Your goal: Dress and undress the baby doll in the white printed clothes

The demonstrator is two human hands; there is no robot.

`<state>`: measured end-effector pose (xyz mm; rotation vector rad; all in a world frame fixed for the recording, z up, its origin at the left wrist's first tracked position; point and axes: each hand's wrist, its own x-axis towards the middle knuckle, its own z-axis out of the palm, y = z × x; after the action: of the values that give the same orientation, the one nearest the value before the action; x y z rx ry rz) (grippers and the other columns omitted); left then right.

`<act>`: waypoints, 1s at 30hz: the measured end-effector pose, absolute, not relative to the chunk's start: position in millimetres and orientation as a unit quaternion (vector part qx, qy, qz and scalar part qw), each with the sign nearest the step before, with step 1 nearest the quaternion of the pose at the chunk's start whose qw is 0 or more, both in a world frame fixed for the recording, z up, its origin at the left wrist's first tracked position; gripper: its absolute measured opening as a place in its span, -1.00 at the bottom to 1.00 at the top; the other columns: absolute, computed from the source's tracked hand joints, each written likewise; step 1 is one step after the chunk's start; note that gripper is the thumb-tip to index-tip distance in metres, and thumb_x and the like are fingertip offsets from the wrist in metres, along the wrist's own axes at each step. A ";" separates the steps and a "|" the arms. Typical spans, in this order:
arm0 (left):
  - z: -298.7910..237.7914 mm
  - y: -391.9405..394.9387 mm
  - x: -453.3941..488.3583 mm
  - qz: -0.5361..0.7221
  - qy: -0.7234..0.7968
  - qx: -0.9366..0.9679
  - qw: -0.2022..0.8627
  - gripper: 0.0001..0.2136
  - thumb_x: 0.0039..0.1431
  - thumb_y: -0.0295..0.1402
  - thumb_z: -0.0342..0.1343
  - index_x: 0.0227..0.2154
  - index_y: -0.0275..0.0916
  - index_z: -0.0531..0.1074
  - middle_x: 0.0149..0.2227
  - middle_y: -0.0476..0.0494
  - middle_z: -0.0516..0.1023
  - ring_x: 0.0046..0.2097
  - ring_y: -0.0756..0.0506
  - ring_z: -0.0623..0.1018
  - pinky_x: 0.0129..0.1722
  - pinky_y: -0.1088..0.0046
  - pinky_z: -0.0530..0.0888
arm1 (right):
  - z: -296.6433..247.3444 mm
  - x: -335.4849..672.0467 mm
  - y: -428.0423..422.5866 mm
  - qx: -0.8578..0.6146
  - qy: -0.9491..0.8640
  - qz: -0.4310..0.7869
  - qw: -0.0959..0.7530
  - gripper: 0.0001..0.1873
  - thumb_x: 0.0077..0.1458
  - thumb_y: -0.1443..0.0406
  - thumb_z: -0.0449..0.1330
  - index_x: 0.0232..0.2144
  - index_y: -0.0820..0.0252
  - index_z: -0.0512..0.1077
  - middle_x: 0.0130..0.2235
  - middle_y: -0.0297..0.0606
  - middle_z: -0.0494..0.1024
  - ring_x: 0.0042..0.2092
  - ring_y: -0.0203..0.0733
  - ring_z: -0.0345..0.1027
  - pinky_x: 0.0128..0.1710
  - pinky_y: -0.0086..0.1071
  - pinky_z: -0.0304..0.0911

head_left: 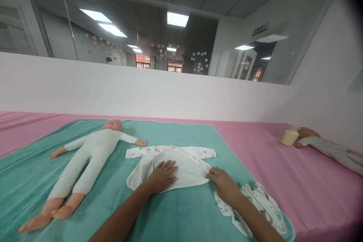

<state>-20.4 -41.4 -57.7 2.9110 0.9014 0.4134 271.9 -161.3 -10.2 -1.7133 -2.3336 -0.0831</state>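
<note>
A white baby top with small printed figures on its sleeves lies spread on a green towel. My left hand rests flat on the middle of the top, fingers stretched out. At the top's right edge, my right hand has its fingers closed on the fabric. Under and beside my right forearm lies a crumpled heap of white printed baby clothes. To the left, a baby doll in a white suit lies on its back, one of its hands close to the top's left sleeve.
The towel lies over a pink sheet. At the right stand a pump bottle and, behind it, a second doll. A low white wall with a glass pane above runs along the back.
</note>
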 end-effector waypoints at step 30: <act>-66.8 -21.9 -28.8 0.157 0.472 0.866 0.049 -0.54 0.22 -0.19 -0.22 0.14 -0.22 0.14 0.24 -0.18 0.04 0.24 -0.20 0.06 0.18 0.15 0.10 | -69.4 200.6 -14.0 -0.726 -0.668 0.052 0.156 -0.35 0.17 0.01 -0.27 0.12 0.31 0.18 0.13 -0.08 0.24 0.16 -0.04 0.07 0.14 -0.22 -0.06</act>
<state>-28.8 -21.9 -66.8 2.6387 1.4398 0.4790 200.6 -14.0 -69.4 -2.0785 -1.9118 0.1499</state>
